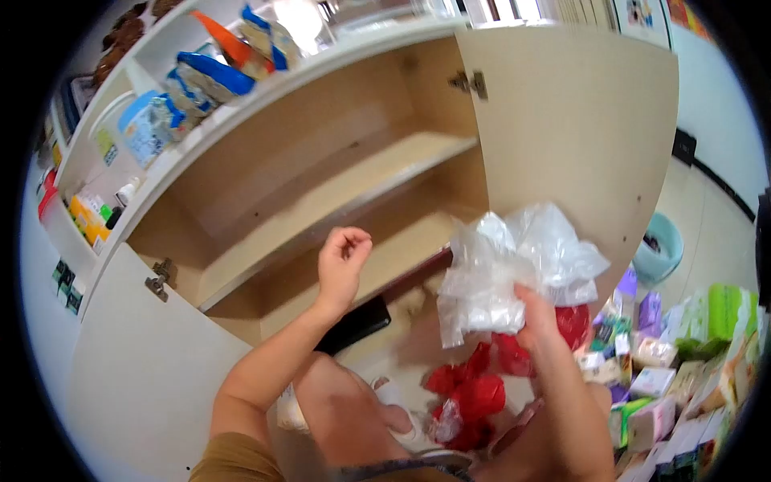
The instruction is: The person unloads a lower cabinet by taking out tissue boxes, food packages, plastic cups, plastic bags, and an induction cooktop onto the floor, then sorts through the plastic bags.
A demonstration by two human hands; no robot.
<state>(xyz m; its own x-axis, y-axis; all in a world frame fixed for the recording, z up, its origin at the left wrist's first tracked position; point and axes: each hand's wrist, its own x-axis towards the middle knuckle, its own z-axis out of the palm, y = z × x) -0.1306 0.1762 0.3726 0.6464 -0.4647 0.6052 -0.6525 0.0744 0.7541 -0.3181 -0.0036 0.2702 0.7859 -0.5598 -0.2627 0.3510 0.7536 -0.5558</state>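
My right hand grips a bundle of clear plastic bags, which spreads out in front of the open right cabinet door. My left hand is raised before the cabinet's lower shelf, its fingers curled together; whether they hold anything small cannot be made out. Both cabinet shelves show as bare boards. Below the clear bags, red plastic bags lie on the floor between my legs.
The left cabinet door stands open too. Snack bags and a blue container sit on top. Many packages are piled on the floor at right, near a teal bin. A black flat object lies under the cabinet.
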